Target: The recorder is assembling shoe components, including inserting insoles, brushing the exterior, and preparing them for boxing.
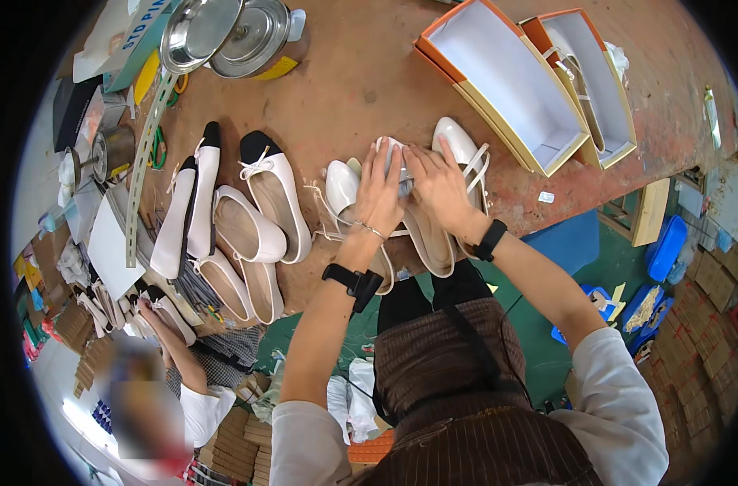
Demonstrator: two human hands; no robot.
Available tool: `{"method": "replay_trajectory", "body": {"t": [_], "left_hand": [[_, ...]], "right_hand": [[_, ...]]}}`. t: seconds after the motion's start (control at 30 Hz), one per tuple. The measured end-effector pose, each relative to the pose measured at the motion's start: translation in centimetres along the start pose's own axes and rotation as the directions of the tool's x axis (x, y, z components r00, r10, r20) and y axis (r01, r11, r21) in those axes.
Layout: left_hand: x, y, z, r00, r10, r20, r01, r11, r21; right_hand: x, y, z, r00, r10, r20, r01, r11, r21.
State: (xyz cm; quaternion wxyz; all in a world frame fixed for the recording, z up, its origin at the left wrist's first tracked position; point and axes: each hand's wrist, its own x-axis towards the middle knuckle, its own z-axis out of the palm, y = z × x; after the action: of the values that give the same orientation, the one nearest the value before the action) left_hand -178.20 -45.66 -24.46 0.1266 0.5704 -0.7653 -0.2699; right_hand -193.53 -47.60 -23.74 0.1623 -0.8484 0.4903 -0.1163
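My left hand point(380, 194) and my right hand point(443, 188) meet over the toe of a cream flat shoe point(429, 243) near the table's front edge. Their fingers are bent round the toe, which is mostly hidden; a bit of white shows between the fingertips. To the left of it lies a glossy white strappy shoe point(341, 188), partly covered by my left hand and wrist. Another glossy white shoe point(456, 142) with thin straps lies to the right, its middle behind my right hand.
Several pale ballet flats, some black-toed point(276, 190), lie to the left. Two open shoe boxes point(505, 81) stand at the back right, the narrower point(620, 113) holding a strappy shoe. Metal lidded tins point(255, 40) stand at the back left. A co-worker's arm point(178, 356) shows at lower left.
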Motion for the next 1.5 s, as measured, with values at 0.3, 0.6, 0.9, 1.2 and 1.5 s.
{"method": "replay_trajectory", "body": {"t": [0.3, 0.6, 0.9, 1.2, 1.5], "left_hand": [[-1.2, -0.6, -10.0, 0.993, 0.011, -0.116, -0.025, 0.993, -0.114], [-28.2, -42.7, -42.4, 0.296, -0.361, -0.885, 0.882, 0.459, 0.107], [-32.5, -59.6, -42.2, -0.031, -0.715, -0.699, 1.0, -0.018, -0.026], [-34.1, -63.5, -42.1, 0.043, -0.662, -0.749, 0.979, 0.179, -0.102], [-32.2, -60.3, -41.4, 0.095, -0.744, -0.661, 0.99, 0.139, -0.015]], "right_hand": [[0.2, -2.9, -1.9, 0.993, 0.08, 0.084, -0.097, 0.97, 0.223], [-7.8, -9.7, -5.9, 0.868, 0.491, 0.068, -0.495, 0.868, 0.05], [-0.5, -21.3, -6.2, 0.873, 0.387, 0.296, -0.324, 0.915, -0.242], [3.2, -24.7, -2.3, 0.694, 0.54, 0.476, -0.606, 0.796, -0.018], [5.4, -27.5, -1.9, 0.898, 0.316, 0.305, -0.383, 0.903, 0.193]]}}
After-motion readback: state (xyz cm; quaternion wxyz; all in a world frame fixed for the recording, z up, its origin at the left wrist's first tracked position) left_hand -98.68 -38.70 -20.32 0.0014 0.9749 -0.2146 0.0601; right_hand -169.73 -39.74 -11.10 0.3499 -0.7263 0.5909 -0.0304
